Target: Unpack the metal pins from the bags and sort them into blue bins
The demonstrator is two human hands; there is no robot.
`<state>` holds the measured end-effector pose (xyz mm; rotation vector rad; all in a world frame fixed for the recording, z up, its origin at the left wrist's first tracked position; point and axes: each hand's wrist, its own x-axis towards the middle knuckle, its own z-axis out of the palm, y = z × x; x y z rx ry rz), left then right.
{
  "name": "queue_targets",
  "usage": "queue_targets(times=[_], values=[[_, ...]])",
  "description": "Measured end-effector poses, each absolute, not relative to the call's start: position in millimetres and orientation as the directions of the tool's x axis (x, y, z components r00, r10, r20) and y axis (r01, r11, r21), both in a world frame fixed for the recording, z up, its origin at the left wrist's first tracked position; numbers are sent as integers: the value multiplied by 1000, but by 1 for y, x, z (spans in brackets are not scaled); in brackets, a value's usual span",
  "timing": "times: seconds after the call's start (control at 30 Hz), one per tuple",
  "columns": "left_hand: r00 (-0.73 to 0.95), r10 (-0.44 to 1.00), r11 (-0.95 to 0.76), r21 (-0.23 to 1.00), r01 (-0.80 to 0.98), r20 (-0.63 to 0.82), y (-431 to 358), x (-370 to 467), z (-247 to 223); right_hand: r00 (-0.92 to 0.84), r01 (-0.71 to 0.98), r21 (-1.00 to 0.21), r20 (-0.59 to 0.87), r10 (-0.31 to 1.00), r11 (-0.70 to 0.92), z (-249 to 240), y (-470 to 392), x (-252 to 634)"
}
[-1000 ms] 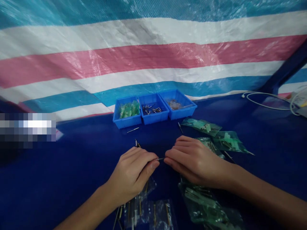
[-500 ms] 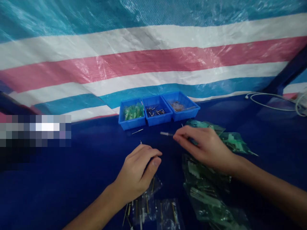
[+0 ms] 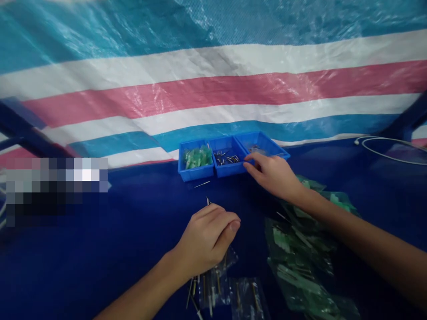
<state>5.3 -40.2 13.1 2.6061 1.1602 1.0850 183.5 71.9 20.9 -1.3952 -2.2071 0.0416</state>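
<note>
My left hand (image 3: 213, 235) is closed above the blue table, with a thin metal tip (image 3: 207, 201) poking out beyond its knuckles. Clear bags of screws (image 3: 216, 284) lie below that hand. My right hand (image 3: 275, 175) reaches to the front edge of the right blue bin (image 3: 280, 152), thumb and forefinger slightly apart, nothing visible between them. The middle bin (image 3: 230, 169) holds dark metal pieces, and the left bin (image 3: 196, 173) green packets. A small metal pin (image 3: 202, 184) lies in front of the bins.
Green-tinted bags (image 3: 296, 266) with parts are piled at the right, under my right forearm. A white cable (image 3: 383, 151) is coiled at the far right. A striped sheet (image 3: 213, 93) hangs behind the blue table (image 3: 133, 213). A blurred patch covers the left side.
My right hand has moved up to the right bin, and the pale slim item at its fingertips no longer shows there. My left hand keeps its closed pose. The view has shifted slightly.
</note>
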Motion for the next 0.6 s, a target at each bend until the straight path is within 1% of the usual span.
queue_targets(times=[0.1,0.17,0.23,0.3,0.47,0.6], values=[[375,750,-587,286,757,545,-32,-7,13,-446,755,-330,375,813,567,17,54,193],[285,796,-478,267,837,533,-23,-18,12,-536,648,-385,383,752,657,16,41,197],[218,835,-386,255,886,506,-15,-27,11,-607,539,-446,382,696,715,17,28,199],[187,871,-319,235,918,454,-8,-32,8,-636,463,-489,397,662,739,18,18,197],[149,926,-219,171,961,348,-3,-29,3,-691,397,-481,404,599,782,18,11,194],[127,944,-174,133,976,305,-4,-27,5,-668,386,-500,429,609,775,15,15,198]])
